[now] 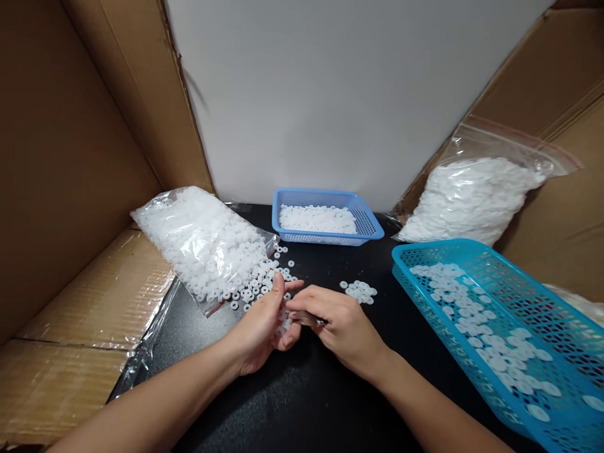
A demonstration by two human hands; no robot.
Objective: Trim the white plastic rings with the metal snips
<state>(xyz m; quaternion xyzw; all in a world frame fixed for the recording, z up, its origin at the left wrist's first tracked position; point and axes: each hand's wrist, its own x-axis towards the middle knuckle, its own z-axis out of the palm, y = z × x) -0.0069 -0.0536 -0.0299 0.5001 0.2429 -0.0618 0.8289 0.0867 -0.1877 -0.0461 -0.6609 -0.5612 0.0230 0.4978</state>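
My left hand is cupped over the black tabletop, its fingers curled around several small white plastic rings. Close against it, my right hand pinches a slim, dark, shiny tool whose kind I cannot make out. The tool's tip points into the left palm, among the rings. Loose white rings spill from the mouth of a clear plastic bag just beyond my left hand. A small pile of flat white discs lies on the table beyond my right hand.
A blue basket of white pieces stands at the back against a pale panel. At the right is a larger turquoise basket holding white discs, with a filled zip bag behind it. Cardboard walls flank the table.
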